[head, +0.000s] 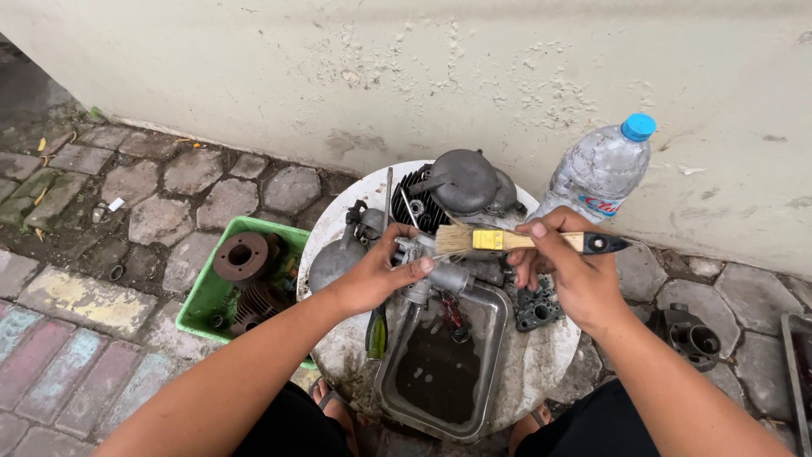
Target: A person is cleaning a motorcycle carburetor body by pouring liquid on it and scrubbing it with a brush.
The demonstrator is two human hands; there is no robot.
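Note:
My left hand [379,272] grips a small grey metal engine part [427,267] over a steel tray [495,351] that holds dark liquid. In my right hand [568,269] is a paintbrush [507,241] with a yellow ferrule, a pale wooden handle and a black tip; its bristles point left and touch the top of the part. Both hands work over a round white table top [545,355]. A dark finned engine block with a grey cover [457,190] stands at the table's far side.
A green plastic tub [201,298] with rusty engine parts sits on the paving at left. A clear water bottle with a blue cap [602,165] stands by the wall. A green-handled screwdriver [377,332] lies on the table. A dark metal part [695,337] lies on the ground at right.

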